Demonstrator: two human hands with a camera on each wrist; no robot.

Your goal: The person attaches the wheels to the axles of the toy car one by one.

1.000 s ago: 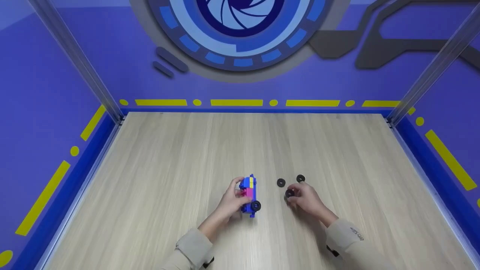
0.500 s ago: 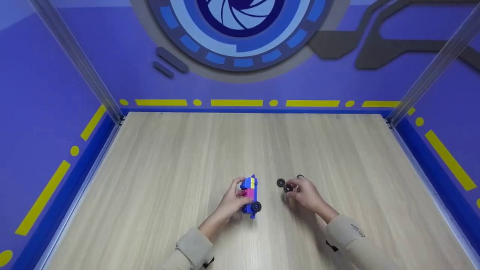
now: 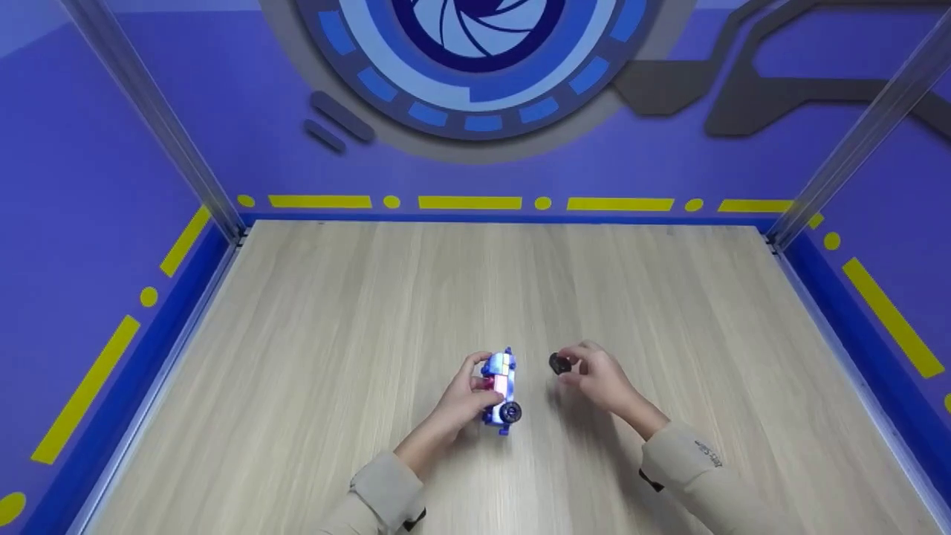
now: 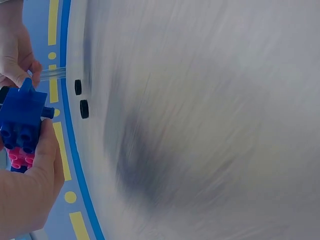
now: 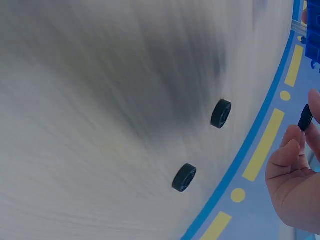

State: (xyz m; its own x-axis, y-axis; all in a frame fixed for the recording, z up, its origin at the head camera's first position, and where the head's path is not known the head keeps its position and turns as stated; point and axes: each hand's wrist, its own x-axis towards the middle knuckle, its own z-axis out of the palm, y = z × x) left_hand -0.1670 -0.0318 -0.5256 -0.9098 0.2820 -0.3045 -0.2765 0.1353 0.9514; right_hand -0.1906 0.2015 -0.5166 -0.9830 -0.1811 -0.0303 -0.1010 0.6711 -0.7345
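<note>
Toy vehicle point(image 3: 504, 380) of blue and pink blocks is sitting in the grip of the left hand point(image 3: 459, 403), whose thumb is lying across it while the other fingers are curling round its 9 o'clock side. It is occupying a spot over the table point(image 3: 386, 297), toward 6 o'clock from the table's middle. A fitted wheel point(image 3: 510, 412), black, is showing at the toy's 5 o'clock, and in the left wrist view a blue stub point(image 4: 48, 112) is jutting from the body.

At 3 o'clock from the toy, apart from it, the right hand point(image 3: 603, 383) is pinching a black wheel point(image 5: 305, 118), thumb and fingertips parting only narrowly around it. Two loose wheels point(image 5: 221, 114) are lying near that hand on the table, apart from each other.

Beige sleeves point(image 3: 386, 490) are reaching in from 7 and 5 o'clock. A blue-purple wall point(image 3: 223, 141) is standing along the 12 o'clock edge, bearing a round emblem point(image 3: 479, 93) and yellow dashes point(image 3: 469, 202). Metal posts point(image 3: 145, 100) are rising at the 10 and 2 o'clock corners.
</note>
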